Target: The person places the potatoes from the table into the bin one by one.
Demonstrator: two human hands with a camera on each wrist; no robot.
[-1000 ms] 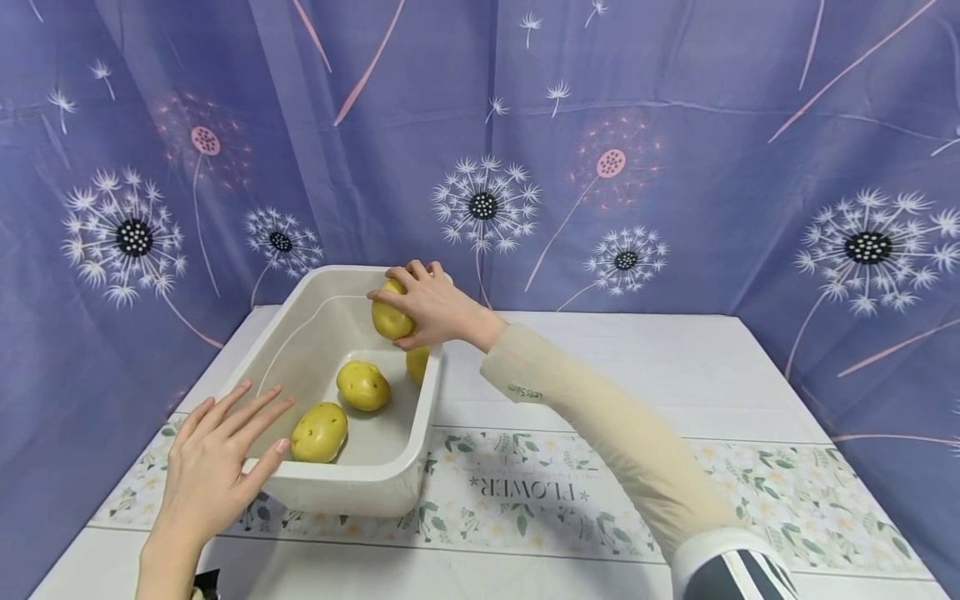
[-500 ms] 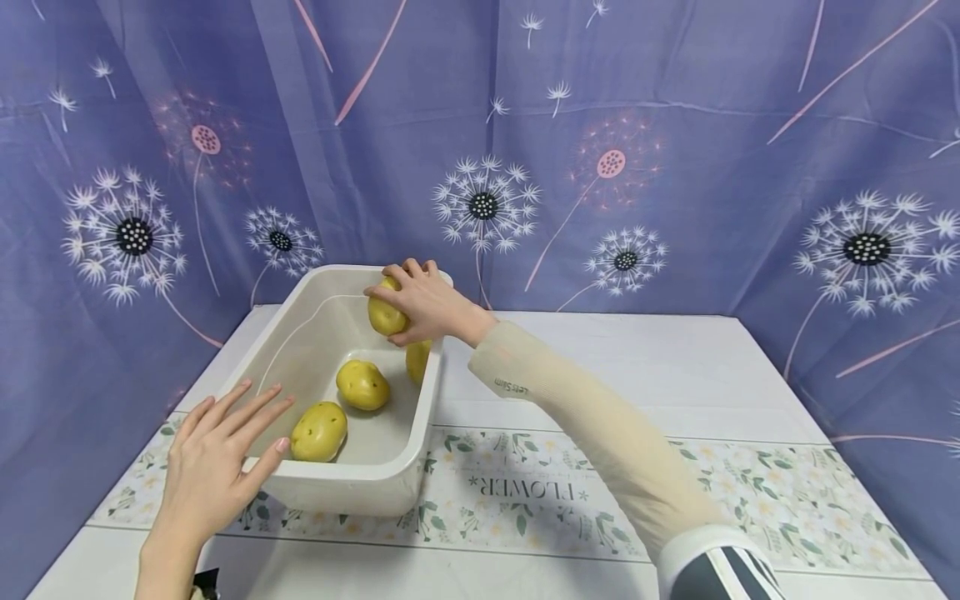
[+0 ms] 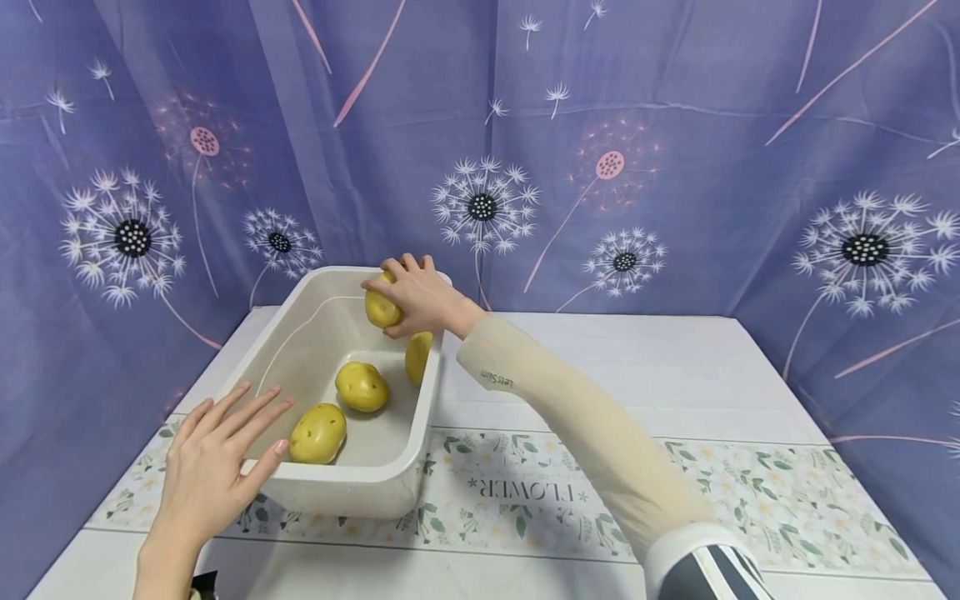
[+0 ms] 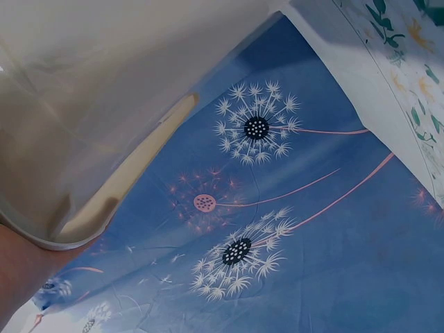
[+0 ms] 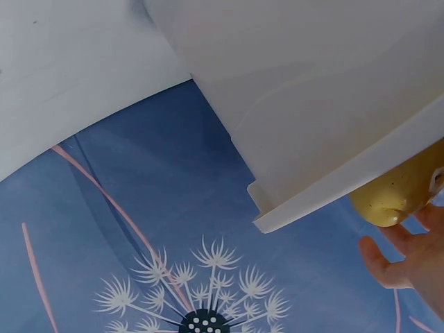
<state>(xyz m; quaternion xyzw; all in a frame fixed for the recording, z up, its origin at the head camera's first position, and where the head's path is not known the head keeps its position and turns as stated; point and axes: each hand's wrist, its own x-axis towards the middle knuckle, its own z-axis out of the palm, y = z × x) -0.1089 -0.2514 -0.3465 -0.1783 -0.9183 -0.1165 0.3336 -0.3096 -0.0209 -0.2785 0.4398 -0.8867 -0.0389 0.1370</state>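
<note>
My right hand (image 3: 423, 297) grips a yellow potato (image 3: 382, 309) over the back right corner of a white plastic bin (image 3: 345, 472). The right wrist view shows the gripped potato (image 5: 392, 198) at the bin's rim, with fingers curled about it. Inside the bin, one potato (image 3: 362, 387) lies mid-floor and another potato (image 3: 318, 434) near the front wall. A further potato (image 3: 417, 358) sits against the right wall, partly hidden by the rim. My left hand (image 3: 213, 462) spreads its straight fingers over the bin's front left corner. Only part of that hand (image 4: 21, 267) shows in the left wrist view.
The bin stands on the left of a table (image 3: 600, 367) covered with a white, flower-printed cloth. A purple curtain (image 3: 547, 108) with dandelion prints hangs behind and on both sides.
My right hand, with the potato in it, has shifted slightly left and up. More of the potato by the right wall now shows. The left hand stays put.
</note>
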